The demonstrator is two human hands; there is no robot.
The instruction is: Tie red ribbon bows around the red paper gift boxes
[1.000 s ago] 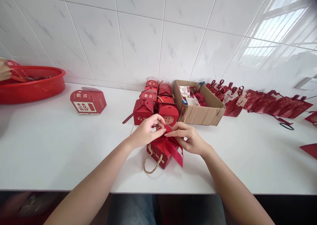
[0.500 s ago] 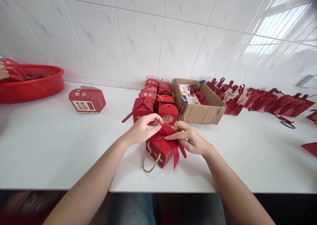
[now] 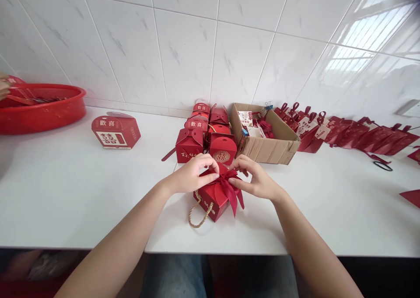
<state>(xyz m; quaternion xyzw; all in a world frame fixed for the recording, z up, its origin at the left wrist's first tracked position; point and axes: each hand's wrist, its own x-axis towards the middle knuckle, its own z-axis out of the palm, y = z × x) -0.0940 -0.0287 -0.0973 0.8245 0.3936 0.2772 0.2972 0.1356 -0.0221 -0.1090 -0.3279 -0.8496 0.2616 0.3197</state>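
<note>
A small red gift box (image 3: 213,201) with a gold rope handle (image 3: 198,214) stands on the white counter (image 3: 65,193) near its front edge. A red ribbon (image 3: 229,192) lies across the box top, its tails hanging down the right side. My left hand (image 3: 193,174) pinches the ribbon at the box's top left. My right hand (image 3: 256,180) pinches it from the right, fingers curled over the top. Both hands meet above the box.
A cluster of finished red boxes (image 3: 205,134) stands behind my hands. A cardboard carton (image 3: 267,147) with tags and ribbons sits to their right, then a row of flat red boxes (image 3: 354,134). A lone hexagonal red box (image 3: 115,131) and a red basin (image 3: 39,110) are at left.
The ribbon has been drawn up into a bow shape on the box top. Both hands rose slightly and closed in over the box; the tails now hang shorter on the right.
</note>
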